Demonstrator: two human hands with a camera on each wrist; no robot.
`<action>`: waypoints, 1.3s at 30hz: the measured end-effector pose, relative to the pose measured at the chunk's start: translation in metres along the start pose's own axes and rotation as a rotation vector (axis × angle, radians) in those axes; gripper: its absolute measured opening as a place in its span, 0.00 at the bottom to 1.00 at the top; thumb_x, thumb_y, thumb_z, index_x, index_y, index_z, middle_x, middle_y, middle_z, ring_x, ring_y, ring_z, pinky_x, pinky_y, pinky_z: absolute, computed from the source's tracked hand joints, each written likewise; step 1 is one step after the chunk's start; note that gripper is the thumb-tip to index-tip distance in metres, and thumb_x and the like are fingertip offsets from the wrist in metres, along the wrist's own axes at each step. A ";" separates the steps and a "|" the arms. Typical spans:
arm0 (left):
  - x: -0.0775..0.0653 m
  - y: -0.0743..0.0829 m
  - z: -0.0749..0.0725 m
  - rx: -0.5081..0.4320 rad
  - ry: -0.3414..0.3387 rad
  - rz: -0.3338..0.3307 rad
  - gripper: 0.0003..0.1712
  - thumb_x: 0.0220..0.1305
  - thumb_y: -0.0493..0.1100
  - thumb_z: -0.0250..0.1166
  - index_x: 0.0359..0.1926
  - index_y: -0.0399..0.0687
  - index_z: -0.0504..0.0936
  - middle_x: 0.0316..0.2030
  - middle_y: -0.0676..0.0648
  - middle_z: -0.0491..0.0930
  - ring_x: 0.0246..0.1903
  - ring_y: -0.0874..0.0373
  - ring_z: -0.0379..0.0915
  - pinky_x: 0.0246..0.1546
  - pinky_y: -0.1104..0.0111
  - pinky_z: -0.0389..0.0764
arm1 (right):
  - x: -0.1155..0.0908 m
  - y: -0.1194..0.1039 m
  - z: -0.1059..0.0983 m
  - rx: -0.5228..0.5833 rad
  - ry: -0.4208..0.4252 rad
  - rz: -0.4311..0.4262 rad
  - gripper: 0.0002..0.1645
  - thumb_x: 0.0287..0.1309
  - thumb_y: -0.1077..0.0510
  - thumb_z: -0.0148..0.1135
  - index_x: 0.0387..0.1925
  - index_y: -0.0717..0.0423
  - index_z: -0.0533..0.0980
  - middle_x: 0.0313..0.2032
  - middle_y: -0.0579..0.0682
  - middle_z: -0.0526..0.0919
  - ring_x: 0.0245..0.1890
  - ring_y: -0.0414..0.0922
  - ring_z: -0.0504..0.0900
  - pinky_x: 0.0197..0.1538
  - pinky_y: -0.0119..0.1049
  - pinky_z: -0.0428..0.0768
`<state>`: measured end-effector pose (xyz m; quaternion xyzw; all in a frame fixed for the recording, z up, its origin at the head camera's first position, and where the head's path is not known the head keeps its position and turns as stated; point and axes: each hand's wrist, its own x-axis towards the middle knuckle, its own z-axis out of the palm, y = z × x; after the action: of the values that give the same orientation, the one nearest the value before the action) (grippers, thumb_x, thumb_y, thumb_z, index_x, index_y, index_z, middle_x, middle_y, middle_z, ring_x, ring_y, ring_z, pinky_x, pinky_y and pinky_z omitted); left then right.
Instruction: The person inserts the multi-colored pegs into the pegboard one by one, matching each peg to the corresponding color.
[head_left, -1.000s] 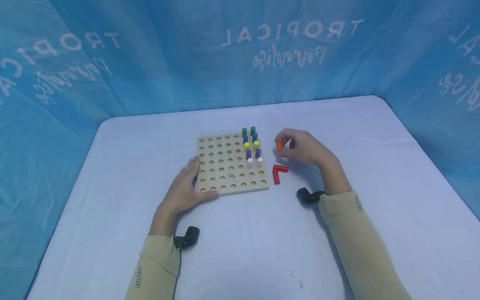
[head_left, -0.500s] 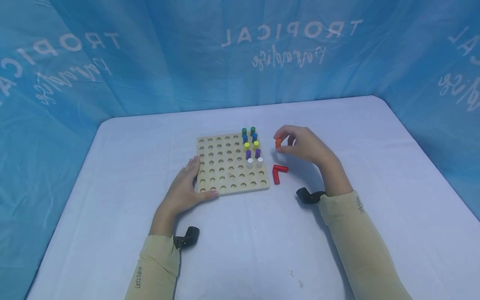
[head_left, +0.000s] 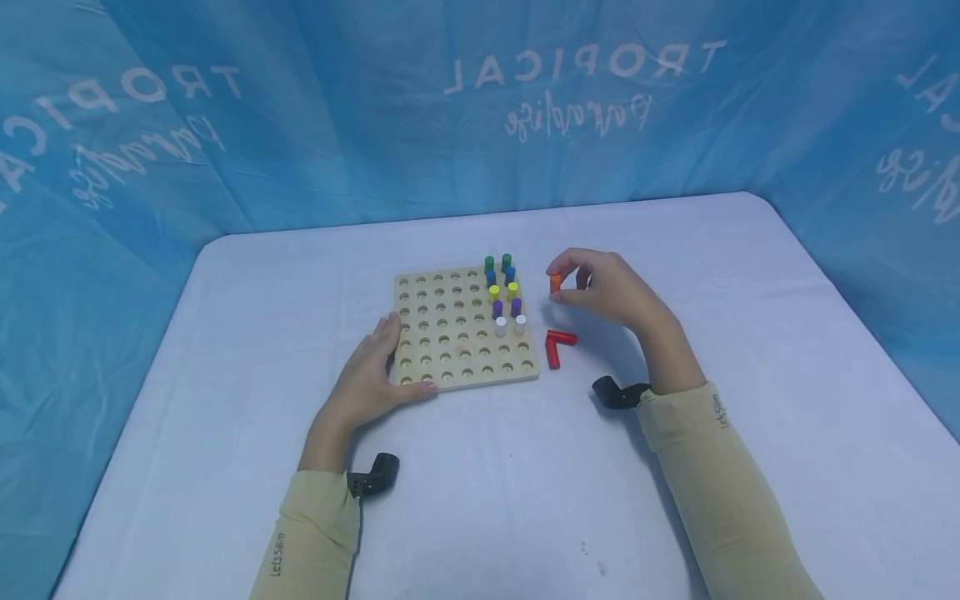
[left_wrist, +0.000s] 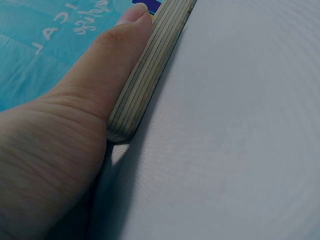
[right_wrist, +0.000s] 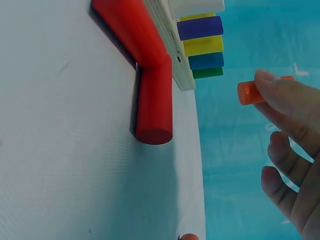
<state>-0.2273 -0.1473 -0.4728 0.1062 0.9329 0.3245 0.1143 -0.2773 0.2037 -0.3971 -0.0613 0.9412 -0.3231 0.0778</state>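
Note:
A square wooden pegboard (head_left: 442, 333) with rows of round holes lies on the table. On its right side stand pairs of green, blue, yellow (head_left: 494, 292), purple and white pegs (head_left: 521, 325). My left hand (head_left: 367, 379) rests around the board's near left corner, the thumb (left_wrist: 120, 55) straight along the front edge and the fingers at the left edge. To the right of the board, my right hand (head_left: 603, 287) pinches an orange peg (right_wrist: 248, 93) between thumb and fingertips, raised above the table. Two red pegs (right_wrist: 154, 105) lie on the cloth between that hand and the board, their ends meeting at an angle.
Another orange peg (right_wrist: 189, 237) peeks in at the bottom of the right wrist view; the head view does not show it. A white cloth (head_left: 465, 492) covers the table. Blue curtains (head_left: 360, 108) with printed lettering hang behind and on both sides.
My right hand has risen slightly and shifted a little left, and the orange peg in it has turned more upright. The left hand and the board stay put.

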 end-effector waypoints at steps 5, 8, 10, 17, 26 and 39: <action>0.000 0.000 0.001 -0.005 -0.006 -0.005 0.77 0.40 0.75 0.74 0.80 0.53 0.38 0.80 0.51 0.38 0.80 0.51 0.33 0.80 0.51 0.40 | -0.001 -0.002 0.000 -0.006 -0.005 -0.001 0.20 0.57 0.56 0.72 0.52 0.47 0.79 0.47 0.50 0.81 0.45 0.48 0.74 0.39 0.39 0.80; 0.000 -0.001 0.001 -0.003 -0.007 -0.007 0.77 0.40 0.76 0.73 0.80 0.53 0.38 0.80 0.51 0.38 0.80 0.51 0.33 0.79 0.50 0.41 | -0.002 -0.004 0.000 -0.012 -0.010 0.000 0.19 0.57 0.55 0.72 0.50 0.45 0.80 0.46 0.49 0.81 0.45 0.48 0.75 0.39 0.39 0.80; 0.000 -0.001 0.001 0.000 -0.009 -0.008 0.77 0.40 0.76 0.73 0.80 0.53 0.38 0.80 0.52 0.38 0.80 0.51 0.33 0.79 0.50 0.40 | -0.002 -0.004 0.000 -0.014 -0.012 0.002 0.18 0.57 0.55 0.72 0.49 0.44 0.80 0.45 0.47 0.81 0.45 0.48 0.75 0.38 0.39 0.80; 0.000 0.000 0.000 -0.003 -0.010 -0.008 0.77 0.40 0.76 0.73 0.80 0.54 0.38 0.80 0.52 0.37 0.80 0.52 0.32 0.80 0.51 0.40 | -0.004 -0.007 0.001 -0.022 -0.012 -0.023 0.19 0.57 0.57 0.72 0.51 0.44 0.81 0.46 0.46 0.83 0.44 0.48 0.75 0.37 0.37 0.80; 0.001 0.000 0.000 -0.004 -0.009 -0.012 0.77 0.40 0.77 0.72 0.80 0.54 0.38 0.80 0.52 0.37 0.80 0.51 0.32 0.79 0.50 0.40 | -0.006 -0.014 0.000 -0.026 -0.006 -0.068 0.19 0.59 0.58 0.70 0.53 0.45 0.81 0.48 0.47 0.84 0.45 0.47 0.75 0.38 0.37 0.80; 0.001 0.000 -0.001 -0.003 -0.012 -0.009 0.76 0.41 0.76 0.73 0.80 0.54 0.38 0.80 0.52 0.37 0.80 0.52 0.32 0.80 0.52 0.39 | -0.009 -0.023 0.002 -0.050 -0.009 -0.120 0.22 0.59 0.57 0.70 0.56 0.47 0.81 0.46 0.45 0.85 0.43 0.46 0.75 0.37 0.38 0.79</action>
<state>-0.2282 -0.1470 -0.4723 0.1037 0.9322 0.3249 0.1215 -0.2666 0.1863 -0.3834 -0.1210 0.9432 -0.3035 0.0608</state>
